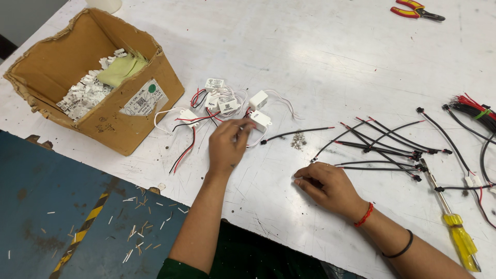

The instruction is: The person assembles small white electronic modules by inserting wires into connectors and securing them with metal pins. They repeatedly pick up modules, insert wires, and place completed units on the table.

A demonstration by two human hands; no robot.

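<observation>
At the upper left of the frame a torn cardboard box (98, 77) sat on the white table (336, 62), holding a heap of small white parts (85, 94) and a yellow-green cloth (123, 70). Below it, in the lower left, lay blue flooring (62, 206) strewn with short wire offcuts.

Just right of the box, near the centre, a cluster of small white modules (219, 98) with red, black and white leads crowded the table. The left hand (227, 144) reached into the near edge of this cluster, its fingertips pinched on the lead beside one white module (260, 120), a small boxy block lying flat just right of the thumb, with a black cable running off to its right. The loose leads of the neighbouring modules lay tangled close around it.

Right of that cable a little pile of screws (298, 140) rested on the table. Lower, the right hand (328, 186) lay on the surface with fingers curled shut; whether they held anything could not be told.

Farther right spread black connector cables (382, 144), a yellow-handled screwdriver (454, 222), and a bundle of red and black wires (475, 111) at the right edge. Red-handled pliers (416, 10) lay at the upper right.
</observation>
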